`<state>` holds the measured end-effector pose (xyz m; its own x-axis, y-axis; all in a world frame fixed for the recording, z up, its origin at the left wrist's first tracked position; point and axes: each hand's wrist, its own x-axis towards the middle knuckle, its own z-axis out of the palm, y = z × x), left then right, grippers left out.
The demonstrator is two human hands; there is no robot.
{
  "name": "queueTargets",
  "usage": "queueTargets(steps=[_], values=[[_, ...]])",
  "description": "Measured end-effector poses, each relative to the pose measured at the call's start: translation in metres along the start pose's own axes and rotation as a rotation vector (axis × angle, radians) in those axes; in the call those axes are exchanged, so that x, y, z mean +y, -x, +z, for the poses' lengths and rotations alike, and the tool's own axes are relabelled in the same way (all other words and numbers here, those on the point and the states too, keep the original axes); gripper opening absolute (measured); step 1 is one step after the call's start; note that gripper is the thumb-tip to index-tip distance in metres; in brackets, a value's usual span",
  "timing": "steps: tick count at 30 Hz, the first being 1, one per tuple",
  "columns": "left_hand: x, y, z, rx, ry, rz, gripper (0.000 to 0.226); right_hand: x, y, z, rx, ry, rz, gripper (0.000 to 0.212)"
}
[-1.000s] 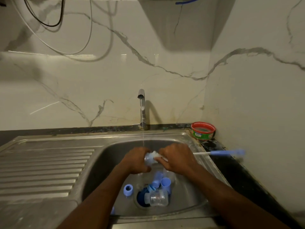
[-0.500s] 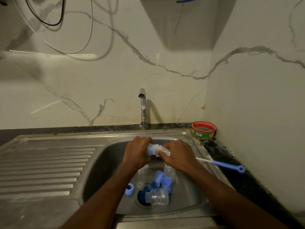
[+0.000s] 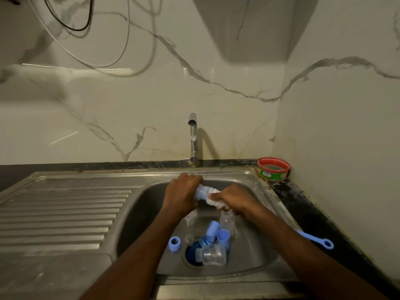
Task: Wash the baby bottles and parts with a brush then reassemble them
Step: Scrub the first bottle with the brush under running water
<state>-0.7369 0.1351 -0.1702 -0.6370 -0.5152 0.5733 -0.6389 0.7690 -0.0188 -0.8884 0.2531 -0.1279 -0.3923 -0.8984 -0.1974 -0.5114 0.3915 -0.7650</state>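
Blue plastic shows in the left hand (image 3: pixel 184 192), which grips a pale bottle part (image 3: pixel 200 192) at frame centre under the tap (image 3: pixel 193 137). Right hand (image 3: pixel 232 199) clutches the bottle brush (image 3: pixel 213 197), its white bristles apparently entering that part, above the sink (image 3: pixel 255 252).

Left hand (image 3: pixel 181 192) – right hand (image 3: pixel 234 199) – gripping

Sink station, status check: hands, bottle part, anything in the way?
Left hand grips blue bottle part under the tap stream. Right hand holds brush, bristles at its mouth. Loose bottles and caps crowd the sink drain below.
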Motion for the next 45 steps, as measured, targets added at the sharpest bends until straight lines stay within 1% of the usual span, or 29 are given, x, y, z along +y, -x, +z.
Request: queueTargets(steps=[3,6,9,12,14,17,18,20,22,24,26,29,30,32,33,34,37,38,39,41,43,45], values=[[-0.001,0.0,0.005,-0.041,-0.011,-0.064,0.043,0.014,-0.005,-0.01,0.191,0.408,-0.131,0.04],[-0.006,0.002,0.011,-0.144,0.005,-0.159,0.048,0.021,0.0,-0.021,0.393,0.643,-0.219,0.054],[-0.004,-0.001,0.01,-0.187,-0.025,-0.187,0.05,0.014,0.009,-0.031,0.492,0.772,-0.304,0.057],[-0.003,-0.002,0.009,-0.194,-0.047,-0.21,0.048,0.007,0.015,-0.032,0.534,0.834,-0.337,0.053],[-0.009,0.003,0.009,-0.267,-0.09,-0.261,0.048,0.005,0.02,-0.034,0.568,0.913,-0.359,0.048],[-0.026,0.012,0.003,-0.41,-0.245,-0.351,0.046,0.007,0.031,-0.041,0.699,1.001,-0.4,0.043],[-0.029,0.014,0.001,-0.455,-0.309,-0.361,0.044,0.007,0.035,-0.04,0.695,1.021,-0.389,0.041],[-0.023,0.014,-0.001,-0.569,-0.461,-0.352,0.034,0.005,0.04,-0.034,0.62,1.064,-0.345,0.036],[-0.001,0.012,0.0,-0.737,-0.625,-0.314,0.028,0.002,0.04,-0.023,0.566,1.08,-0.304,0.031],[0.023,0.012,0.006,-0.885,-0.764,-0.273,0.03,-0.001,0.039,-0.014,0.567,1.085,-0.299,0.027],[0.04,0.011,0.01,-0.94,-0.838,-0.236,0.033,-0.003,0.039,-0.009,0.574,1.085,-0.289,0.022],[0.05,0.012,0.011,-0.943,-0.903,-0.177,0.034,0.0,0.037,-0.007,0.573,1.091,-0.275,0.02],[0.051,0.011,0.011,-0.921,-0.903,-0.175,0.034,0.002,0.036,-0.008,0.571,1.086,-0.271,0.02],[0.048,0.009,0.01,-0.871,-0.822,-0.185,0.034,0.007,0.033,-0.011,0.567,1.059,-0.261,0.022],[0.042,0.008,0.01,-0.849,-0.726,-0.214,0.034,0.009,0.032,-0.012,0.556,1.041,-0.252,0.024],[0.033,0.007,0.015,-0.812,-0.566,-0.258,0.038,0.012,0.03,-0.013,0.542,1.021,-0.244,0.027],[0.005,0.003,0.029,-0.674,0.147,-0.442,0.064,0.02,0.024,-0.013,0.482,0.943,-0.211,0.038],[0.0,0.003,0.031,-0.612,0.339,-0.477,0.065,0.022,0.021,-0.012,0.466,0.923,-0.204,0.04],[-0.002,0.002,0.031,-0.544,0.443,-0.502,0.063,0.024,0.02,-0.011,0.449,0.91,-0.202,0.042],[-0.002,-0.002,0.032,-0.376,0.516,-0.54,0.058,0.026,0.016,-0.007,0.408,0.91,-0.207,0.045],[0.0,-0.006,0.034,-0.233,0.486,-0.543,0.059,0.026,0.014,-0.003,0.385,0.932,-0.213,0.046],[0.0,-0.011,0.037,-0.196,0.379,-0.52,0.068,0.026,0.01,0.0,0.371,0.949,-0.227,0.046]])
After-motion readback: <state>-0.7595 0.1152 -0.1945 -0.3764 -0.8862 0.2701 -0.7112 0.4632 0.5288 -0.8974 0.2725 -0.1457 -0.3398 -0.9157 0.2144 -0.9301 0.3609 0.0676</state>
